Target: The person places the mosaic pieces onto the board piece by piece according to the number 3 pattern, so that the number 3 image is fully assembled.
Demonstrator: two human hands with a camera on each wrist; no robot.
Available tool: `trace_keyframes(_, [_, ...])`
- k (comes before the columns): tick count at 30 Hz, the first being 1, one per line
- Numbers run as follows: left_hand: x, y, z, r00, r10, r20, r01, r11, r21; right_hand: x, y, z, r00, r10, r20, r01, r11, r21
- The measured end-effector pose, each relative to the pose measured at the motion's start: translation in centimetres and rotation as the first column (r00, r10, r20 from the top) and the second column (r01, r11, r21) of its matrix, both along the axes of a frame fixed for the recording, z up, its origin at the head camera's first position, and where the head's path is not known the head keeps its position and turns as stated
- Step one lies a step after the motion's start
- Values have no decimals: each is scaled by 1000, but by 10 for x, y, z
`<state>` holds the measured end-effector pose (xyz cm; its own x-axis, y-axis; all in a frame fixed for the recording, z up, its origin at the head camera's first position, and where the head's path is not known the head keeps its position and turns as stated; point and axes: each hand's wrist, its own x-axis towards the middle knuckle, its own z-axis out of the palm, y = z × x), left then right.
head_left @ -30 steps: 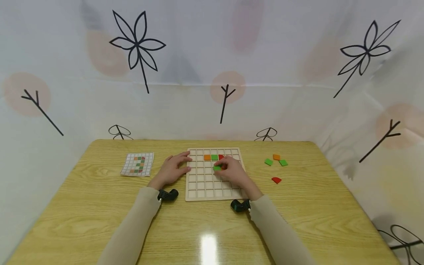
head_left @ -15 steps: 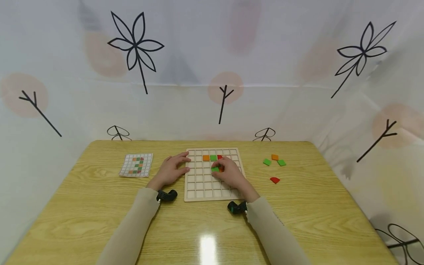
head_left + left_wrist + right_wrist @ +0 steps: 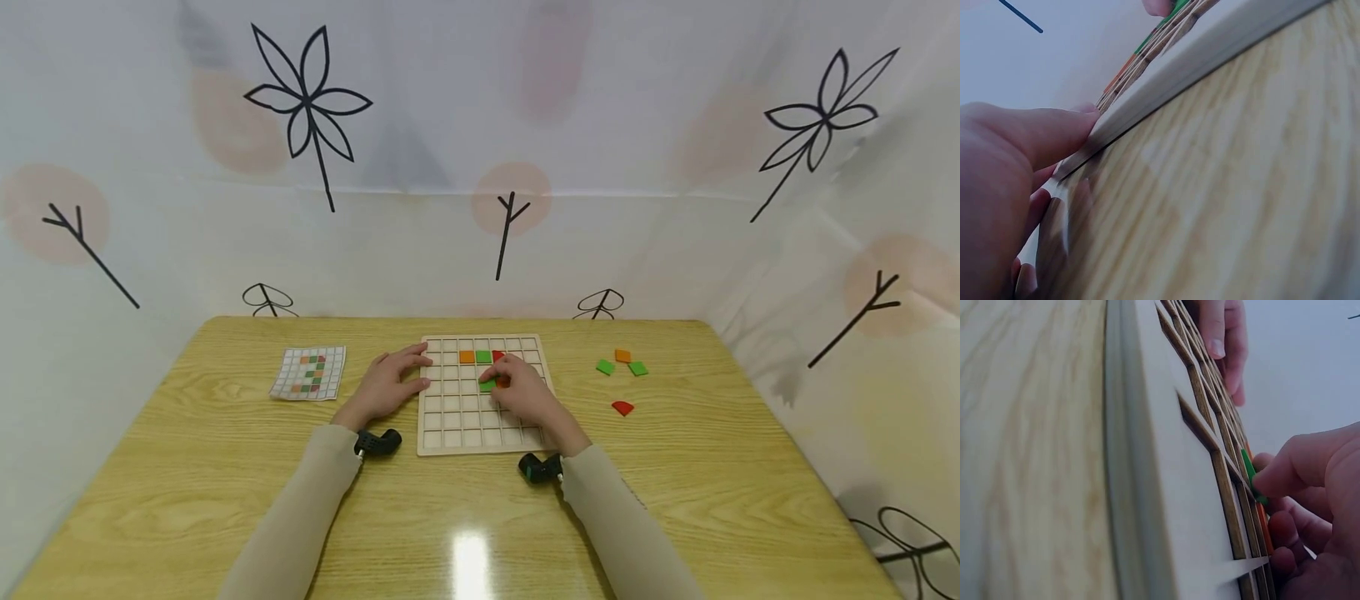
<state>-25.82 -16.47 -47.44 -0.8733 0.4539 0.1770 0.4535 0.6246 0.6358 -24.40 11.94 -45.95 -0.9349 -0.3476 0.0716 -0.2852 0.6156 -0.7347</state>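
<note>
A pale wooden grid board (image 3: 453, 420) lies on the table in the head view. My left hand (image 3: 387, 387) rests at its left edge, fingers spread loosely, with the thumb (image 3: 1063, 134) touching the rim in the left wrist view. Over the middle of the grid, my right hand (image 3: 531, 395) pinches a green square tile (image 3: 487, 386). That green tile stands slightly tilted at the cells in the right wrist view, beside an orange tile (image 3: 1264, 528) under the fingers. An orange tile (image 3: 467, 357), a green tile (image 3: 483, 357) and a partly hidden red piece (image 3: 498, 356) sit in an upper row.
To the left lies a paper card (image 3: 285, 392) printed with a coloured grid pattern. Right of the board are a loose orange tile (image 3: 622, 356), two green tiles (image 3: 605, 367) and a red quarter-round piece (image 3: 622, 407). A patterned cloth (image 3: 420, 250) hangs behind the table.
The green tile has come slightly nearer me and down to the grid, and the right thumb has shifted against it. My left hand keeps its place. The head view has shifted slightly.
</note>
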Motion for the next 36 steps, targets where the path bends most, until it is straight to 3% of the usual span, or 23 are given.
trace_keyframes(22, [-1,-1,-1,1000,-4,-1,4,1000,-2,0,5,0,999,31,32,-31,999,-17])
trace_keyframes(36, [0,0,1,1000,-7,-2,7,1000,-10,-4,16,2,998,43,-38,-47,995,-91])
